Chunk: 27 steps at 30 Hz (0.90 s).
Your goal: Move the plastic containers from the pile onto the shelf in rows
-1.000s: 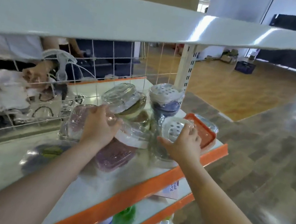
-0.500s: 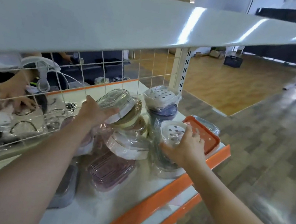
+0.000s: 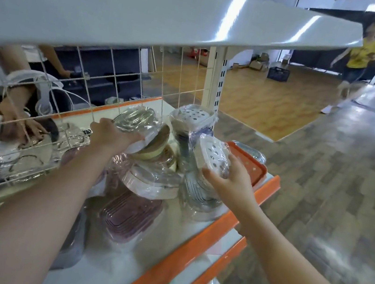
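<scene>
A pile of plastic-wrapped containers sits on the white shelf (image 3: 112, 267) with its orange front edge. My left hand (image 3: 111, 136) grips a clear-lidded oval container (image 3: 138, 121) at the top of the pile, tilted, near the wire grid. My right hand (image 3: 232, 180) holds a container with a white perforated lid (image 3: 212, 157), standing on edge at the right of the pile. Behind it stands another perforated-lid container (image 3: 194, 116). A cream-rimmed container (image 3: 153, 182) and a purple ribbed one (image 3: 130, 216) lie lower down.
An orange-lidded box (image 3: 250, 167) lies at the shelf's right end. The upper shelf (image 3: 153, 8) overhangs closely. A wire grid (image 3: 116, 86) backs the shelf; another person's hands (image 3: 15, 119) work behind it. A person in yellow (image 3: 359, 58) walks at the far right. Lower shelves hold goods.
My left hand rose from the lower pink container to the clear-lidded one at the top. My right hand stayed on the perforated-lid container. A person in yellow came into view.
</scene>
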{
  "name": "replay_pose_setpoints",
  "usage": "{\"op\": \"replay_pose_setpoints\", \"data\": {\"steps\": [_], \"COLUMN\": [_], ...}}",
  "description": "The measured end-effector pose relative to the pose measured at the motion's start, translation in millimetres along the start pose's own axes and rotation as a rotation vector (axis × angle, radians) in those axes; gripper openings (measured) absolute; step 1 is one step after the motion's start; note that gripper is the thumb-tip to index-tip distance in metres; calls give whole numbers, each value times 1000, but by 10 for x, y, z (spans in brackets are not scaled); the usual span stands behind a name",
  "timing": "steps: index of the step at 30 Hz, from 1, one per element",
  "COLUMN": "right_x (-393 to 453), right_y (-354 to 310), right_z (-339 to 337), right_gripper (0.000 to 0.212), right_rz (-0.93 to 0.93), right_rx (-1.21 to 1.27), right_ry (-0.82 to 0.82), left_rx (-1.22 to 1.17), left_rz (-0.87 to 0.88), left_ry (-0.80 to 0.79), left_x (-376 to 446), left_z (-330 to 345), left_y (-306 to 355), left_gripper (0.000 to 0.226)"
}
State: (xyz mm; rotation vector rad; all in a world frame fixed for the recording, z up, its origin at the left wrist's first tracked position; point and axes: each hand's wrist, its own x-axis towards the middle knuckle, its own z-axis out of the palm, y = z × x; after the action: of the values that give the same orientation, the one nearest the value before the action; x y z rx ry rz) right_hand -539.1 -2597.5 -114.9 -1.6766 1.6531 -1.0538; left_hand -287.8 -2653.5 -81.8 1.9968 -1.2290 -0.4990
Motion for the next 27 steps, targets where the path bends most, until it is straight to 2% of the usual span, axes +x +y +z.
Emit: {"op": "replay_pose_setpoints", "data": {"steps": [3,6,12,15,17,19,21,24,27], "right_x": [-74,-199,-456,-638,-789,-941,-1133,-1413,-1693], "right_y": [-7,-33,-28,-106,-128,-95,-73,-31,-5], "right_z": [-24,-59,-157,-190,-226,-266,-303,-303,-292], "right_gripper": [78,63,56,62,60,40,28,28,33], "right_rz": [15,39,70,146,201,264,307,342,335], "right_rx": [130,301,568,682,739,837,949,1077,1038], "right_ry": [-17,-47,-58,-91,-103,-128,-198,-262,-338], "left_rx": [-90,-77,-166,-216,-299,-409,-479,-527,-563], "left_rz": [63,123,214,219,188,97,34,-2,7], "left_ry": [89,123,195,192,172,158,144,147,135], "left_x": [-156,-403,-1007,-1426,-1712,-1971,-2216,-2609,-2956], "left_z": [8,28,6,30,66,107,147,166,117], "left_y": [41,78,58,17,-36,-93,-163,-261,-341], "left_gripper": [95,95,93,76,79,89,89,63,76]}}
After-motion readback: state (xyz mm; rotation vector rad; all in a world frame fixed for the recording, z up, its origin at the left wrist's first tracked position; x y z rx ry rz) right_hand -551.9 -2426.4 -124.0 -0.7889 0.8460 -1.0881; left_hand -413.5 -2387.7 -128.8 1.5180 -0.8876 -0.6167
